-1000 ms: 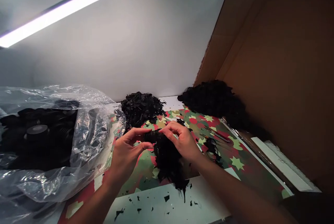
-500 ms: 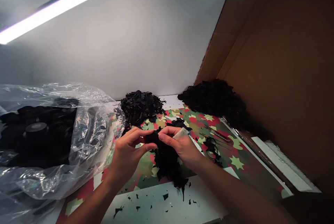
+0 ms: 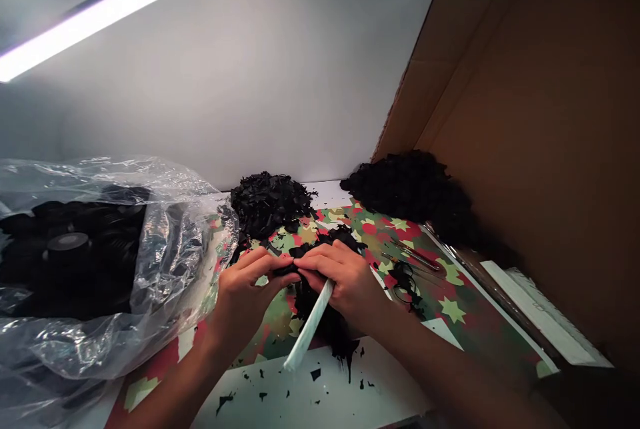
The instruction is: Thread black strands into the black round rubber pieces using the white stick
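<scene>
My left hand pinches a small black part between thumb and fingers. Most of the part is covered by the fingers. My right hand meets it from the other side, fingertips bent against it. In that same hand is a white stick-like handle, slanting down toward me; whatever tip it has is hidden by the fingers. Below both hands lies a heap of black scraps, spilling onto a white sheet.
At left, an open clear plastic bag holds many black round parts. Black shavings and a larger black pile lie at the back. Tweezers and a white strip are at right, beside a cardboard wall.
The white handle has swung from lying over my right hand to pointing down toward me. My right fingers have closed in on the black part, which my left hand has turned so less shows.
</scene>
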`<state>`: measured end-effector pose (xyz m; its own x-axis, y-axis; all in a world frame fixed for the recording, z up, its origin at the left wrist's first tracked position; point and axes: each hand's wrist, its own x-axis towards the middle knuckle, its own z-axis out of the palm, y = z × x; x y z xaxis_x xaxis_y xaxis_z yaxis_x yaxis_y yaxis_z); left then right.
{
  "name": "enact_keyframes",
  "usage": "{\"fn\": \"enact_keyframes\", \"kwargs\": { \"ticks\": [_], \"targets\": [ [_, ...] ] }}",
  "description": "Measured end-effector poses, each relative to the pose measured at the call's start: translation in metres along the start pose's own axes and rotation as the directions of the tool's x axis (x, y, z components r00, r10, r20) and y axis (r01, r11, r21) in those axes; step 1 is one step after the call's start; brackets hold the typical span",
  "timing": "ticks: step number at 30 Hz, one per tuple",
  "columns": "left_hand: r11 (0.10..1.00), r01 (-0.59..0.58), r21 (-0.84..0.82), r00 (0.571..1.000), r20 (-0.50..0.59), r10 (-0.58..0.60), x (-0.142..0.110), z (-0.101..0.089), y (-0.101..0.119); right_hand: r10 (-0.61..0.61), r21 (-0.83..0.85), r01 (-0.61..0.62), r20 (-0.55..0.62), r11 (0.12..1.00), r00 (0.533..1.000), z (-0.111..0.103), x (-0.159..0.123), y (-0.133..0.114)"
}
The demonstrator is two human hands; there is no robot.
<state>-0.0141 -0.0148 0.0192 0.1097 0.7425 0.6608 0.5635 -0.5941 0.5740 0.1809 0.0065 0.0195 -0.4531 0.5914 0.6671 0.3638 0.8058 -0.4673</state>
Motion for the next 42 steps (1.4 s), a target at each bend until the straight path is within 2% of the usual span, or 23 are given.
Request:
{"fn": "enact_keyframes", "kwargs": {
  "ticks": [5, 8, 10, 13, 15, 19, 23, 25, 27, 30, 32, 34, 37, 39, 42],
  "targets": [
    [0.998, -0.026, -0.052, 0.999, -0.041, 0.024, -0.003, 0.002, 0.000, 0.071, 0.098, -0.070, -0.002, 0.993, 0.997, 0.002, -0.002, 0.002],
    [0.996, -0.043, -0.075, 0.997, -0.059, 0.039, -0.005, 0.003, 0.002, 0.055, 0.067, -0.052, -0.045, 0.996, 0.997, 0.005, -0.003, 0.002],
    [0.994, -0.075, -0.076, 0.995, -0.072, 0.070, -0.006, 0.005, 0.003, 0.106, 0.034, -0.103, -0.078, 0.994, 0.991, 0.008, -0.003, 0.000],
    [0.990, -0.113, -0.085, 0.991, -0.085, 0.106, -0.005, 0.006, 0.006, 0.286, 0.050, -0.282, -0.092, 0.958, 0.954, 0.011, -0.002, -0.005],
    [0.992, -0.083, -0.094, 0.994, -0.077, 0.076, -0.004, 0.006, 0.008, 0.380, 0.095, -0.372, -0.080, 0.923, 0.922, 0.012, 0.000, -0.008],
    [0.989, -0.005, -0.146, 0.996, -0.089, -0.008, -0.006, 0.007, 0.009, 0.461, 0.183, -0.443, -0.068, 0.878, 0.885, 0.009, 0.003, -0.004],
    [0.964, -0.029, -0.263, 0.983, -0.185, -0.021, -0.010, 0.009, 0.009, 0.573, 0.239, -0.532, -0.155, 0.812, 0.804, -0.002, 0.004, 0.021],
    [0.942, 0.038, -0.332, 0.980, -0.173, -0.101, -0.010, 0.009, 0.008, 0.596, 0.307, -0.546, -0.093, 0.779, 0.798, -0.007, 0.006, 0.032],
    [0.901, 0.152, -0.406, 0.969, -0.117, -0.216, -0.010, 0.009, 0.007, 0.589, 0.383, -0.545, 0.002, 0.746, 0.808, -0.009, 0.008, 0.035],
    [0.828, 0.300, -0.475, 0.932, -0.040, -0.360, -0.008, 0.008, 0.005, 0.580, 0.487, -0.559, 0.125, 0.671, 0.805, -0.009, 0.011, 0.025],
    [0.786, 0.359, -0.503, 0.908, -0.005, -0.419, -0.007, 0.008, 0.003, 0.572, 0.552, -0.574, 0.201, 0.605, 0.795, -0.009, 0.012, 0.015],
    [0.740, 0.399, -0.542, 0.887, 0.022, -0.462, -0.006, 0.007, 0.000, 0.578, 0.574, -0.585, 0.222, 0.573, 0.785, -0.008, 0.011, 0.007],
    [0.644, 0.455, -0.615, 0.850, 0.083, -0.521, -0.005, 0.009, -0.006, 0.599, 0.539, -0.556, 0.116, 0.632, 0.792, -0.009, 0.008, 0.001],
    [0.562, 0.481, -0.673, 0.827, 0.136, -0.546, -0.005, 0.011, -0.009, 0.567, 0.512, -0.502, 0.036, 0.697, 0.823, -0.010, 0.007, 0.001],
    [0.456, 0.502, -0.735, 0.805, 0.204, -0.558, -0.007, 0.014, -0.012, 0.466, 0.469, -0.418, 0.015, 0.778, 0.884, -0.011, 0.006, 0.001]
  ]
}}
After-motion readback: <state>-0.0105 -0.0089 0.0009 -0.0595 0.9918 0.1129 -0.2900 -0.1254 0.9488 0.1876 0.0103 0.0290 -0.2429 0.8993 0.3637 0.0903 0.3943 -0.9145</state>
